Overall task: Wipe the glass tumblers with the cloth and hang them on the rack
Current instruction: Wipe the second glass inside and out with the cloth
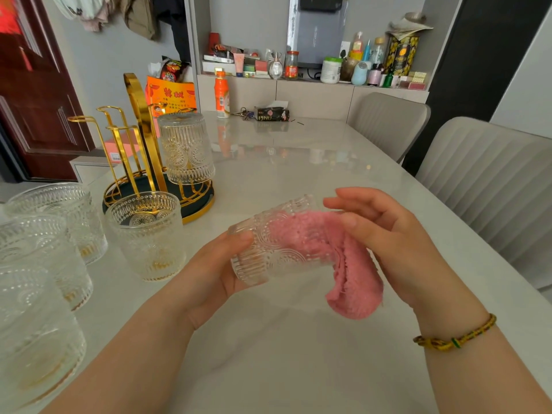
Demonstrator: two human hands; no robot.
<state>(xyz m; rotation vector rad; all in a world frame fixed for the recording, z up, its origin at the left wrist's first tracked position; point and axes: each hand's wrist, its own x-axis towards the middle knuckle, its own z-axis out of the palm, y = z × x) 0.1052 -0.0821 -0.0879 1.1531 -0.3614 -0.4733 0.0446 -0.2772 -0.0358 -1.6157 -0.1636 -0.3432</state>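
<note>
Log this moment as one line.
step: wiping | left hand: grips tumbler | right hand: holds cloth, partly inside | rack: one hung tumbler

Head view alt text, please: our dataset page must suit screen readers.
A person's left hand holds a patterned glass tumbler on its side over a pale table while the right hand holds a pink cloth tucked into its mouth. At left, four more tumblers stand upright, and another tumbler hangs upside down on a gold rack.

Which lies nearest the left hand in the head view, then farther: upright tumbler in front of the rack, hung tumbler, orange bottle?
1. Upright tumbler, just left of the left hand.
2. Hung tumbler, inverted on the rack, back left.
3. Orange bottle, far edge of the table.
</note>
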